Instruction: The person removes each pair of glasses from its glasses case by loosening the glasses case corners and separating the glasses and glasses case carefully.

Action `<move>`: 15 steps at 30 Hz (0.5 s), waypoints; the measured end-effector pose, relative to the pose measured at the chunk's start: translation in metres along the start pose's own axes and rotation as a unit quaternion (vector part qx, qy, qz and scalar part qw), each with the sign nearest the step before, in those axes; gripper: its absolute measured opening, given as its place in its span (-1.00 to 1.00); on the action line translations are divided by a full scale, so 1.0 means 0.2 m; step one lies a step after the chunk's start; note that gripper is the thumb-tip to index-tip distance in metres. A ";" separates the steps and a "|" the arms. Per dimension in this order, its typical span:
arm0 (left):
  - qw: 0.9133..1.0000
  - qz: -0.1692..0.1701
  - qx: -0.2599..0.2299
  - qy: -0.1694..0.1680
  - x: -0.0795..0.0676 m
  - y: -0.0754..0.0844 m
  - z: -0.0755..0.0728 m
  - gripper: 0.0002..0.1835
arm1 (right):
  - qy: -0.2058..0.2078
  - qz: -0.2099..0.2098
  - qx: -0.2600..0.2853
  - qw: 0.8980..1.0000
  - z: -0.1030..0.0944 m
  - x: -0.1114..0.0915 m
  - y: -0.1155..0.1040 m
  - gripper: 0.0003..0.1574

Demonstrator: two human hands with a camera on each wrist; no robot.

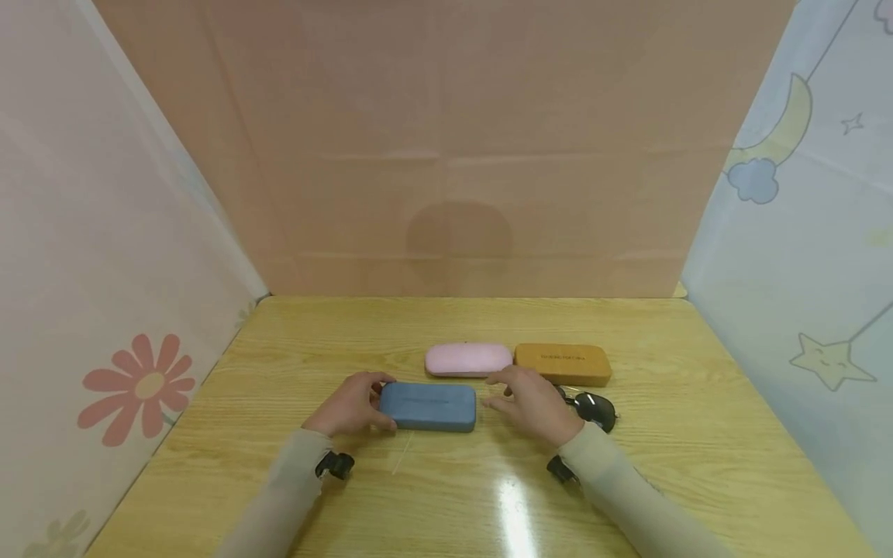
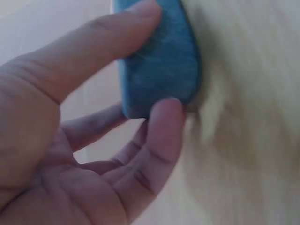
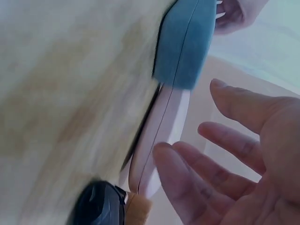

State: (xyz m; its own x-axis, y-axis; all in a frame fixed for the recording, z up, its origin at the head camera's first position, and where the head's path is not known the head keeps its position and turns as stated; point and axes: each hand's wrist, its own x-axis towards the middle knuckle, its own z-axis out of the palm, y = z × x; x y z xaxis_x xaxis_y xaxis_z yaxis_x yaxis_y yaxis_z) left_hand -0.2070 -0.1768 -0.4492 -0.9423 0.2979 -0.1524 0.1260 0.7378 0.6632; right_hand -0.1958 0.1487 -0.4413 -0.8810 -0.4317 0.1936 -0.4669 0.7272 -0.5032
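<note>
A blue glasses case [image 1: 429,408] lies closed on the table in the head view. My left hand [image 1: 352,404] grips its left end; in the left wrist view the thumb is on one side of the case [image 2: 164,61] and fingers curl around the end. My right hand [image 1: 536,406] hovers just off the case's right end with loosely bent fingers and holds nothing. The right wrist view shows a gap between those fingers and the blue case [image 3: 185,47]. Dark sunglasses [image 1: 597,411] lie beside the right hand, partly hidden by it.
Behind the blue case sits a pink glasses case [image 1: 467,359]. To its right is an orange-brown case [image 1: 563,364] with small lettering. The wooden table [image 1: 335,333] ends at an orange-beige back panel [image 1: 446,178]. Patterned sheets stand along both sides.
</note>
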 end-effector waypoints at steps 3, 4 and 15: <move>1.000 -0.015 0.011 0.003 -0.02 -0.03 -0.06 -0.16 | 0.009 0.012 -0.021 1.000 -0.01 0.02 0.00 -0.60; 1.000 -0.022 0.013 0.003 -0.03 -0.03 -0.08 -0.16 | 0.012 0.016 -0.025 0.999 -0.01 0.03 0.01 -0.59; 0.998 -0.066 0.011 -0.006 -0.03 -0.18 -0.28 -0.12 | 0.019 0.021 -0.057 0.998 -0.03 0.11 0.04 -0.55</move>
State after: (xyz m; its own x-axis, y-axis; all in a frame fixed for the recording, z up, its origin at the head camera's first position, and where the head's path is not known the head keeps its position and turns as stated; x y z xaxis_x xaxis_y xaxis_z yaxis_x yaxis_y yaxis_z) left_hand -0.2239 -0.2399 -0.4312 -0.9477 0.2042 -0.2453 0.0085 0.7844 0.6202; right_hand -0.2198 0.1469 -0.4361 -0.9012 -0.3807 0.2070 -0.4333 0.8016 -0.4119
